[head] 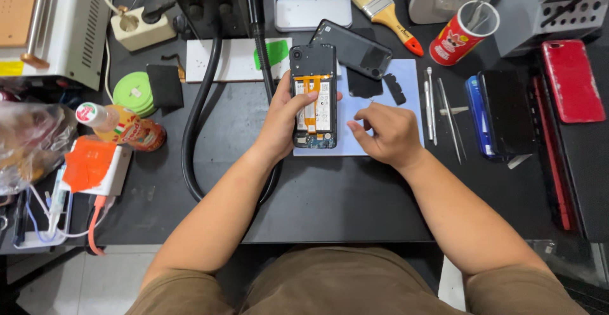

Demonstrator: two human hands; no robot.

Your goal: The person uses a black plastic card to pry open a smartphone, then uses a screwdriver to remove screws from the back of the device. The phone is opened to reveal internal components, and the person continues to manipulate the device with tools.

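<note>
**Opened phone held on a cluttered repair bench**

The black workbench (355, 194) carries everything. On it lies a pale blue work mat (409, 80), near the bench's middle. The opened phone (313, 96), back cover off and battery showing, stands on the mat's left edge, tilted up. The left hand (283, 119) clamps it from the left side, thumb across the battery. The right hand (387, 134) rests on the mat just beside the phone, fingers curled together; whether they pinch anything, I cannot tell. 2 metal tweezers (438, 109) lie right of the mat.
</note>
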